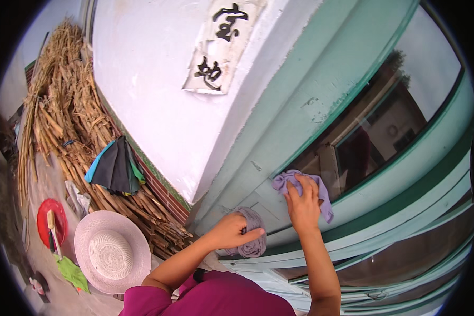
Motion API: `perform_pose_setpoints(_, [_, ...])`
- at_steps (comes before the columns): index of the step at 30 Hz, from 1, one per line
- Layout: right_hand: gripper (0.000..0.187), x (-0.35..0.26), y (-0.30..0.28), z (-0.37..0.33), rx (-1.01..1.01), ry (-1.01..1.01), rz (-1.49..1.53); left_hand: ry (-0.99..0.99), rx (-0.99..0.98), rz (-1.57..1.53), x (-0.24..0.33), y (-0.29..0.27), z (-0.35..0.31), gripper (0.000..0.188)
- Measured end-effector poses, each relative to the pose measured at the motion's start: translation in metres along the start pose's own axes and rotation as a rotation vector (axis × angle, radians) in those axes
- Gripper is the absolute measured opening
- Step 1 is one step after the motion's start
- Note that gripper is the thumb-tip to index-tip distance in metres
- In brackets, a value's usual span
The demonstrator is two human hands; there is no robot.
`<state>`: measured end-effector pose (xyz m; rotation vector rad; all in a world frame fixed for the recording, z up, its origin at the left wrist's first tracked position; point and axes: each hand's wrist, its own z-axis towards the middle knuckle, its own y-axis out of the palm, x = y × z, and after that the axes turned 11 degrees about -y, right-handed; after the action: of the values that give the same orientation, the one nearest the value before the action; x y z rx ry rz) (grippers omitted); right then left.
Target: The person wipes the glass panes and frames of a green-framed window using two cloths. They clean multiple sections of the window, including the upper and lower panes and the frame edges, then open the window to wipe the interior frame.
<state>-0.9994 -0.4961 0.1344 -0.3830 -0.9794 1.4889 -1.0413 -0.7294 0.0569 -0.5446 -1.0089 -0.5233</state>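
My left hand point(230, 235) is closed round a bundled grey-purple cloth point(254, 239), low beside the green door frame. Further right, my right hand point(304, 204) presses a lavender cloth point(324, 192) at the lower corner of a dark window pane point(353, 152). Its fingers are bent over the cloth, which bunches above them and hangs loose on the right. The light green wooden frame point(321, 95) around the glass has chipped paint.
Left of the white wall point(158, 79) leans a large stack of dry stalks point(63, 105), with a folded dark umbrella point(116, 168) against it. Nearby are a pale straw hat point(110, 253), a red basin point(63, 224) with a brush, and a bright green cloth point(72, 271).
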Motion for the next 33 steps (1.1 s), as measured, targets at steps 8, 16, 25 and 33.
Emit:
perform_pose_setpoints(8, [0.034,0.015,-0.035,-0.044,0.075,0.113,-0.348,-0.23,-0.065,0.141,0.002,0.004,-0.02,0.08])
perform_pose_setpoints(16, [0.027,-0.002,-0.019,0.006,0.026,0.019,-0.245,-0.043,-0.049,0.21,0.008,0.023,-0.014,0.079])
perform_pose_setpoints(25, [0.037,0.053,-0.111,0.047,0.201,0.083,-0.544,-0.148,-0.16,0.246,0.013,0.012,-0.02,0.075])
perform_pose_setpoints(33, [0.033,0.11,-0.197,0.129,0.443,0.124,-0.987,-0.114,-0.166,0.084,0.008,0.019,-0.016,0.053])
